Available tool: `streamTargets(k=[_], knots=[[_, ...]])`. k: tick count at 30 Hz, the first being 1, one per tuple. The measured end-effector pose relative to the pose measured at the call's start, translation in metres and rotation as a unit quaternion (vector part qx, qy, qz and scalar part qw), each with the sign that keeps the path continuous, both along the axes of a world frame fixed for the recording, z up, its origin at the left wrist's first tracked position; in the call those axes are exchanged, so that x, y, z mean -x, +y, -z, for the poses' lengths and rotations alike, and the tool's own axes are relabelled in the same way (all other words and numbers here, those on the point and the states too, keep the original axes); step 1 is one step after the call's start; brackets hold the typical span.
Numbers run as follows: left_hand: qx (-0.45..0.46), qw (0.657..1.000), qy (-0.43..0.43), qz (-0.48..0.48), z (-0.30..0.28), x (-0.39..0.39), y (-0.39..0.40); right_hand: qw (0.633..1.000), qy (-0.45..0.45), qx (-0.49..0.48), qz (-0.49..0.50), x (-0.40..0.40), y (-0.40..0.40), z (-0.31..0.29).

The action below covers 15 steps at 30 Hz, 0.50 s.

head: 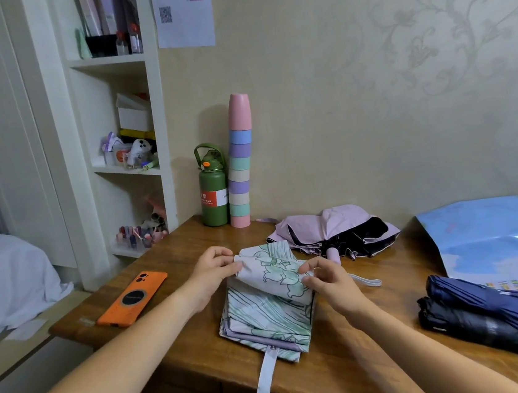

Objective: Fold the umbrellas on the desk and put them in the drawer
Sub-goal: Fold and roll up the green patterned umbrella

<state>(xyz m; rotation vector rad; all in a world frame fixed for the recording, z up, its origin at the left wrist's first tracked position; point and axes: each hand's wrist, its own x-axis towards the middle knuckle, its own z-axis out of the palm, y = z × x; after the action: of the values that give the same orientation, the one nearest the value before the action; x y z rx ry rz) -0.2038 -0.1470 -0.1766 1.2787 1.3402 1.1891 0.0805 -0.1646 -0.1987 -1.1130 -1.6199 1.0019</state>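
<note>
Left hand (214,267) and right hand (320,275) each pinch a canopy panel of the white, green-leaf-print fabric umbrella (268,305) near the wooden desk's (181,321) front edge, presumably flattening pleats before strapping.

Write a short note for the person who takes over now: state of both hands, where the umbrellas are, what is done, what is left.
Left hand and right hand each pinch a canopy flap of the floral umbrella, half folded at the desk's front edge, strap hanging over.
Pink umbrella lies unfolded behind it; two dark umbrellas lie collapsed at the right.
Done: none put away yet.
Left: finish folding, strap, put all in the drawer, which is not in view.
</note>
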Motion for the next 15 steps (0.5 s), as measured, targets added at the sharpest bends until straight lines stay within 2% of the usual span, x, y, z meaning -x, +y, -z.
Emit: streamTargets(k=[3, 6, 8, 9, 12, 15], knots=[[-0.001, 0.999, -0.030, 0.033, -0.006, -0.002, -0.003, 1.000, 0.009, -0.001, -0.005, 0.001, -0.003, -0.004], [0.015, 0.996, 0.045, 0.075, -0.007, -0.002, -0.006, 1.000, 0.029, -0.001, 0.002, 0.001, -0.002, -0.008], [0.030, 0.993, 0.098, 0.064, -0.005, -0.002, -0.007, 0.999, 0.054, 0.001, 0.005, 0.002, -0.001, -0.011], [0.032, 0.994, 0.099, 0.045, -0.004, -0.002, -0.007, 0.998, 0.059, 0.000, 0.005, 0.002, 0.000, -0.013], [0.002, 1.000, 0.023, -0.021, -0.007, -0.005, -0.006, 0.999, 0.031, -0.009, 0.006, 0.003, 0.000, -0.015], [-0.030, 0.999, -0.025, -0.019, -0.014, -0.009, -0.009, 0.995, -0.059, -0.057, 0.048, 0.005, 0.002, -0.010]])
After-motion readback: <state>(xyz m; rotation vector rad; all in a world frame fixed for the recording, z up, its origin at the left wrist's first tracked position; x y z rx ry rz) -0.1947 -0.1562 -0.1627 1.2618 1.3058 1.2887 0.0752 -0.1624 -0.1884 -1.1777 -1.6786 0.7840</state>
